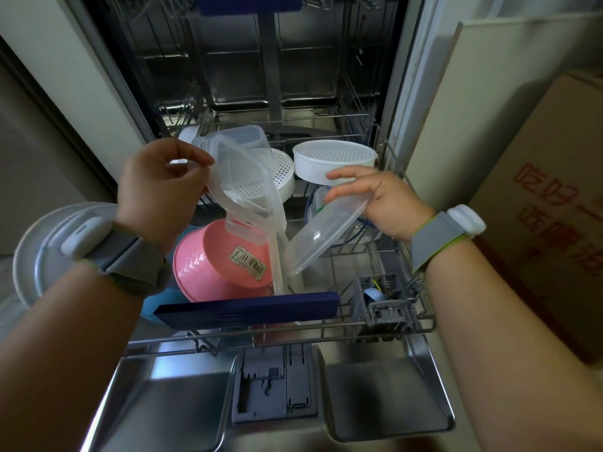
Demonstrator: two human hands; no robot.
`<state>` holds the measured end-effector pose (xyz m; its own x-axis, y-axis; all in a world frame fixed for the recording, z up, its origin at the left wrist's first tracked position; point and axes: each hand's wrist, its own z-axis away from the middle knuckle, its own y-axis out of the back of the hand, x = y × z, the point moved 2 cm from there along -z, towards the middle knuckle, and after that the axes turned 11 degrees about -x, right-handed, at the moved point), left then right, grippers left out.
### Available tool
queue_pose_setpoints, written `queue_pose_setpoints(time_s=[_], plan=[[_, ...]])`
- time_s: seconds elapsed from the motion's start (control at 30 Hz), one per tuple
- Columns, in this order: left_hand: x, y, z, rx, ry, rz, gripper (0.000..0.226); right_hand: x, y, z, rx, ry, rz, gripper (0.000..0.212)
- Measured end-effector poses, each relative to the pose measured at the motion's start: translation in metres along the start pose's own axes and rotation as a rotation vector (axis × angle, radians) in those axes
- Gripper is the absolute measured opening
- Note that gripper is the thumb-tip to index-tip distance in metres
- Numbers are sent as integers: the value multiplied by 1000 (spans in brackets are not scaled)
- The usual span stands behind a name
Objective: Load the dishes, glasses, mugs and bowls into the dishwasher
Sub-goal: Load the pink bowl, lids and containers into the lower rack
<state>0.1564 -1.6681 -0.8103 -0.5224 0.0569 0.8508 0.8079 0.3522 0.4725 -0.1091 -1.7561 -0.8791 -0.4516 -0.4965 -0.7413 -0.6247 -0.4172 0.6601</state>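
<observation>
My left hand (160,190) grips a clear plastic lid with clip flaps (248,190), held upright over the lower rack (329,327). Behind that lid stands a clear plastic container (241,138). My right hand (381,200) holds a clear round plastic lid (323,236), tilted down into the rack. A pink bowl (225,262) with a barcode sticker lies on its side at the rack's front left. Two white perforated round dishes (332,158) (282,171) sit further back. Something with a blue rim is partly hidden under my right hand.
The dishwasher door (375,396) lies open below me, with the detergent compartment (274,386) at its middle. A grey cutlery basket (381,301) sits at the rack's front right. A white plate (32,246) is at far left. A cardboard box (551,207) stands right.
</observation>
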Motion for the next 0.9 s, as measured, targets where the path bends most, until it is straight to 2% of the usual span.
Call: queue_pose_setpoints(time_s=[0.1, 0.17, 0.23, 0.27, 0.3, 0.37, 0.47, 0.53, 0.7, 0.9], plan=[[4, -2, 2, -4, -11, -13, 27, -2, 1, 2, -211, -74, 106, 45], [5, -2, 2, -4, -9, 4, 28, -2, 6, 4, -361, -155, 153, 57], [5, -1, 2, -3, -4, 17, 29, 0, 9, 9, -507, -250, 28, 63], [6, -1, 2, -2, -1, 19, 28, 0, 8, 11, -523, -276, -86, 60], [5, -1, 1, -5, 5, 20, 28, -1, 7, 12, -492, -291, -204, 53], [5, -1, 1, -18, 10, 25, 28, -6, 1, 11, -311, -325, -332, 39], [6, -2, 0, -29, 6, 23, 27, -9, -4, 6, -39, -322, -186, 23], [8, -4, 0, -32, 7, 17, 24, -10, -5, 4, -37, -302, -127, 21], [7, -3, -2, -34, 5, -1, 14, -17, -22, -6, -198, -288, 118, 38], [4, -4, -2, -36, -1, 20, 14, -22, -30, -16, -92, -269, -54, 34]])
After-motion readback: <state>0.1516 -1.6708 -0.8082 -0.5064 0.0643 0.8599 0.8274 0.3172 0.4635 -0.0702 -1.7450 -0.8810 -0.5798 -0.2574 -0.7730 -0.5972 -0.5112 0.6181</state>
